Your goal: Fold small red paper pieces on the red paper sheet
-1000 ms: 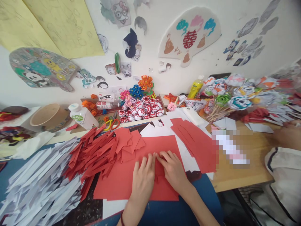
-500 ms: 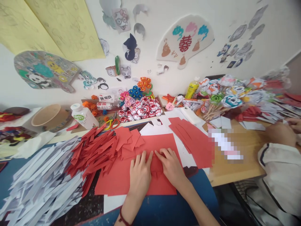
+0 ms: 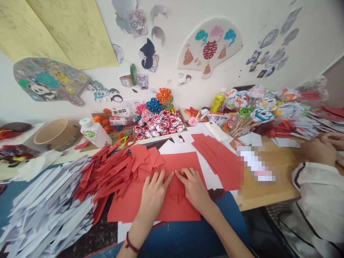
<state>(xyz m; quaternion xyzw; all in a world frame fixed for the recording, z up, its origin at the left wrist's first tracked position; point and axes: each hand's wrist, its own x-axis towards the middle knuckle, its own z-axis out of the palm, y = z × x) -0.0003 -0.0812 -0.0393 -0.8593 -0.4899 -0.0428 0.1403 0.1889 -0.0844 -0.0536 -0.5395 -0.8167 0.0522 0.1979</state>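
Observation:
A small folded red paper piece with a pointed lower end lies on large red sheets. My left hand rests at the left of this piece, fingers spread, its index fingertip near the top edge. On the right side, my right hand lies with its fingers apart, index fingertip at the same top edge and palm by the piece's right side. Both hands press on paper without gripping it. Folded red strips are heaped left of the sheets, beside a pile of folded white strips.
Yellow-handled scissors, a white bottle and red-white paper flowers stand behind. More red sheets lie to the right. Another person's hands are at the far right, by paper flowers on sticks.
My left hand has shifted slightly left, uncovering more of the folded piece's left side. My right hand stays nearly in place. The view has moved a little.

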